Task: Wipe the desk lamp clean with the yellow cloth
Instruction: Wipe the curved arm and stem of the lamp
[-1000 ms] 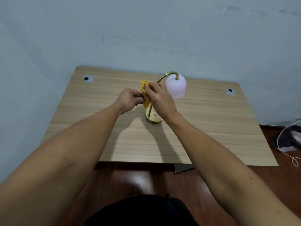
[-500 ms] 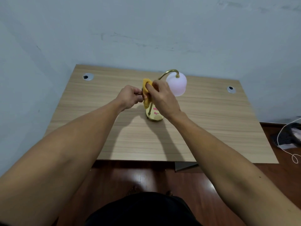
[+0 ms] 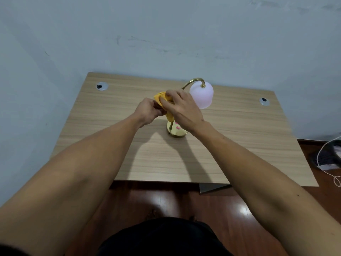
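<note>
A desk lamp stands mid-desk: a round brass base (image 3: 177,131), a thin curved brass stem and a pale pink shade (image 3: 201,97) hanging to the right. The yellow cloth (image 3: 160,95) is bunched around the stem's middle, just left of the shade. My left hand (image 3: 149,111) pinches the cloth's left side with closed fingers. My right hand (image 3: 182,109) lies over the cloth and stem with its fingers wrapped on the cloth. Most of the stem and cloth is hidden under both hands.
The wooden desk (image 3: 239,145) stands against a pale blue wall, with round cable grommets at the back left (image 3: 101,86) and back right (image 3: 264,101). A dark bundle with a white cord (image 3: 330,156) lies on the red-brown floor at right.
Both hands stay on the cloth at the stem. The left hand has closed in against the right, and the right hand has shifted slightly, covering more of the cloth.
</note>
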`<state>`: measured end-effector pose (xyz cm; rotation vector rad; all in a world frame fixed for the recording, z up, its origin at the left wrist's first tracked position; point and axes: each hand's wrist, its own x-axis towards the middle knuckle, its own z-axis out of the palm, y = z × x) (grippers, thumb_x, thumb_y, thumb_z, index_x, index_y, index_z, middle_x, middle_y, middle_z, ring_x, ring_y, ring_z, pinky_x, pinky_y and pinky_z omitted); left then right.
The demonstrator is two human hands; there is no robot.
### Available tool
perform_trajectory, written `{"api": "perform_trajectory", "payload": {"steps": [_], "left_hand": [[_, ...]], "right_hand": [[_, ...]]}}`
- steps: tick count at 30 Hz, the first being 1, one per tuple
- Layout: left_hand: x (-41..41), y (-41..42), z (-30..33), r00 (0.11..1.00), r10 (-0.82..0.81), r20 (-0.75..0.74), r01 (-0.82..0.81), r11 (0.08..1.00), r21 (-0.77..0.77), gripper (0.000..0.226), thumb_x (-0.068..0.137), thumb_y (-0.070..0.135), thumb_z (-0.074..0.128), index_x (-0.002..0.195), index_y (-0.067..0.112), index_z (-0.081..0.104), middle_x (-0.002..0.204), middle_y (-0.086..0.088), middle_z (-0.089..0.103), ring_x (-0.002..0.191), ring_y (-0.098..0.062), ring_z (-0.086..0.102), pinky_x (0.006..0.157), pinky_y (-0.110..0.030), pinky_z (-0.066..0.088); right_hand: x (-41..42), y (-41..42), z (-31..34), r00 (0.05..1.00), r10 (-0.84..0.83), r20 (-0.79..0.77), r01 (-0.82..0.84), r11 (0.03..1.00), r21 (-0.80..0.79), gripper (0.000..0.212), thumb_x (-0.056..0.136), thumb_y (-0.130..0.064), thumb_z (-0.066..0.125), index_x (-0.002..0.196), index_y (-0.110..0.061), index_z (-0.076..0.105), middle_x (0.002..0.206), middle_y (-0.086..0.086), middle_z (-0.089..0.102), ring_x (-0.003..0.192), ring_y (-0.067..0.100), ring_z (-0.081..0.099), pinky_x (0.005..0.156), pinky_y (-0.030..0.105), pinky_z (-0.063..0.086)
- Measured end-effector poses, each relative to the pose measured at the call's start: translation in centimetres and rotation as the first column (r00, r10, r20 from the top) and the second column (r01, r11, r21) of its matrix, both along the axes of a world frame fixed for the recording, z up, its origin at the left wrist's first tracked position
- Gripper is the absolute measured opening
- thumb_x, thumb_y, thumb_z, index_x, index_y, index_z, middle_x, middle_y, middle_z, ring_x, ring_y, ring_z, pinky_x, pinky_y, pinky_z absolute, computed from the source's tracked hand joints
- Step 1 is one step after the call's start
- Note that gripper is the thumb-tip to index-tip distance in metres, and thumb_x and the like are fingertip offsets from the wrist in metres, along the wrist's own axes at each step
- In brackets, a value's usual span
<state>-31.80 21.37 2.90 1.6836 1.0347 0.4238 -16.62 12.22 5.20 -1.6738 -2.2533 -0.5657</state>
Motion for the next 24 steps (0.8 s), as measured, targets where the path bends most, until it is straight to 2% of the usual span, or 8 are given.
{"api": "perform_trajectory", "payload": {"steps": [4, 7, 10, 12, 14, 16, 19, 24], "left_hand": [[-0.2, 0.4, -0.1, 1.000, -0.014, 0.002, 0.014, 1.000, 0.021, 0.022, 0.076, 0.000, 0.073, 0.066, 0.018, 0.070, 0.068, 0.001, 0.063, 0.062, -0.005, 0.052, 0.055, -0.016, 0.039], [-0.2, 0.6, -0.4, 1.000, -0.027, -0.005, 0.027, 0.999, 0.036, 0.016, 0.079, 0.002, 0.074, 0.073, 0.016, 0.074, 0.071, 0.001, 0.067, 0.064, -0.003, 0.056, 0.060, -0.018, 0.042], [0.1, 0.4, -0.4, 0.999, 0.001, 0.042, 0.000, 1.000, -0.018, 0.012, 0.082, 0.000, 0.073, 0.094, 0.003, 0.075, 0.072, 0.000, 0.065, 0.053, 0.008, 0.056, 0.058, -0.009, 0.042], [0.2, 0.5, -0.7, 0.998, 0.011, 0.069, -0.008, 0.999, -0.046, 0.020, 0.082, 0.000, 0.074, 0.102, -0.003, 0.073, 0.075, -0.001, 0.065, 0.050, 0.010, 0.055, 0.055, -0.006, 0.042], [0.2, 0.6, -0.8, 0.997, 0.000, 0.074, 0.004, 0.998, -0.056, 0.022, 0.082, 0.003, 0.076, 0.103, -0.002, 0.074, 0.079, -0.003, 0.067, 0.054, 0.008, 0.055, 0.058, -0.009, 0.043], [0.1, 0.8, -0.9, 0.998, -0.003, 0.065, 0.007, 0.998, -0.057, 0.022, 0.081, 0.006, 0.076, 0.102, -0.001, 0.075, 0.081, -0.004, 0.067, 0.059, 0.001, 0.055, 0.061, -0.014, 0.044], [0.0, 1.0, -0.8, 0.998, -0.034, 0.060, 0.037, 0.998, -0.047, 0.019, 0.083, 0.003, 0.073, 0.102, -0.001, 0.075, 0.079, -0.003, 0.068, 0.060, 0.003, 0.056, 0.061, -0.011, 0.044], [-0.1, 1.1, -0.9, 0.997, -0.048, 0.062, 0.051, 0.997, -0.050, 0.020, 0.085, -0.003, 0.069, 0.104, -0.004, 0.073, 0.080, -0.002, 0.069, 0.060, 0.009, 0.061, 0.061, -0.007, 0.045]], "right_hand": [[1.0, 0.5, 0.3, 0.987, 0.060, 0.147, -0.051, 0.997, -0.063, 0.037, 0.088, -0.010, 0.040, 0.116, -0.018, 0.063, 0.126, 0.013, 0.060, 0.110, 0.035, 0.057, 0.079, 0.045, 0.045], [1.4, 1.2, 0.9, 0.977, 0.154, 0.150, -0.142, 0.986, -0.090, 0.028, 0.088, -0.007, 0.046, 0.107, -0.013, 0.066, 0.117, 0.016, 0.062, 0.103, 0.036, 0.058, 0.076, 0.044, 0.047], [1.7, 0.3, 0.5, 0.985, 0.095, -0.145, -0.095, 0.995, 0.005, 0.016, 0.086, -0.001, 0.058, 0.097, -0.002, 0.070, 0.105, 0.021, 0.062, 0.094, 0.038, 0.057, 0.076, 0.044, 0.050], [2.1, -0.5, 0.5, 0.904, -0.020, -0.428, 0.073, 0.992, 0.107, 0.023, 0.086, 0.001, 0.052, 0.099, 0.002, 0.071, 0.102, 0.023, 0.059, 0.092, 0.040, 0.056, 0.079, 0.048, 0.050], [2.0, -0.6, 1.1, 0.823, -0.055, -0.565, 0.171, 0.973, 0.155, 0.029, 0.090, -0.001, 0.050, 0.108, 0.001, 0.072, 0.103, 0.023, 0.058, 0.094, 0.039, 0.056, 0.081, 0.045, 0.050], [1.3, -0.1, 1.2, 0.874, -0.050, -0.483, 0.129, 0.983, 0.131, 0.030, 0.089, -0.004, 0.060, 0.117, -0.004, 0.071, 0.109, 0.022, 0.057, 0.098, 0.038, 0.054, 0.083, 0.042, 0.048], [0.6, 0.8, 0.1, 0.980, -0.015, -0.199, 0.021, 0.999, 0.025, 0.037, 0.080, -0.002, 0.067, 0.116, -0.010, 0.069, 0.115, 0.018, 0.059, 0.101, 0.032, 0.046, 0.083, 0.039, 0.042], [1.8, 0.7, 0.4, 0.994, 0.081, -0.079, -0.081, 0.997, -0.003, 0.036, 0.090, -0.004, 0.044, 0.115, -0.011, 0.069, 0.116, 0.015, 0.063, 0.101, 0.034, 0.050, 0.080, 0.039, 0.045]]}}
